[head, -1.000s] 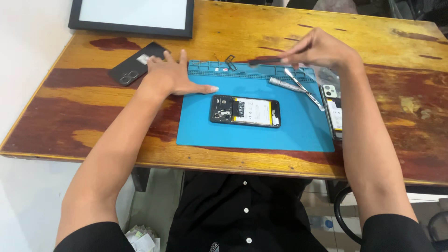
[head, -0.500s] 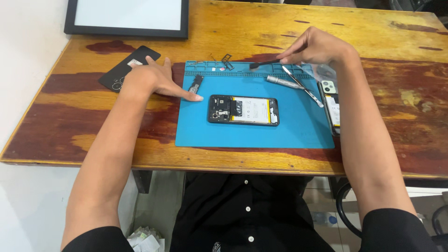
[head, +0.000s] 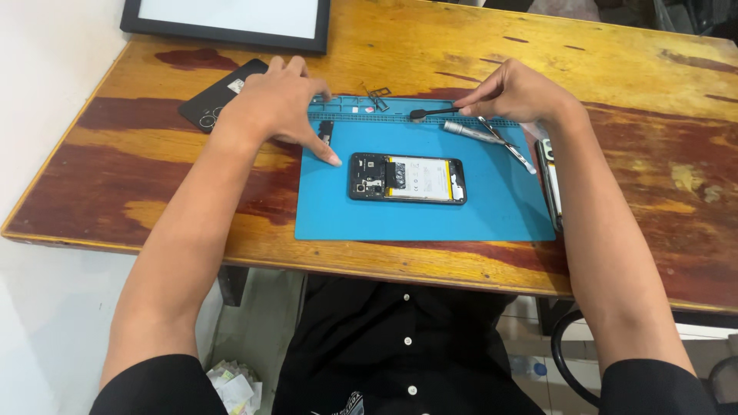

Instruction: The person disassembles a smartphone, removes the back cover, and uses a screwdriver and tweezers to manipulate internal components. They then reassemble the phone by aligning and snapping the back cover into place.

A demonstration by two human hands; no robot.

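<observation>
Centre frame: opened phone [head: 407, 178] lies flat on the blue mat [head: 492, 211], back cover removed. Left hand [head: 280, 104], upper left of it, is spread open, empty, fingertips touching the mat. Right hand [head: 516, 92], upper right, pinches a black brush tool [head: 430, 113].

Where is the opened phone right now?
In the head view, the opened phone lies mid blue mat, just right of the left hand's fingertips.
</observation>
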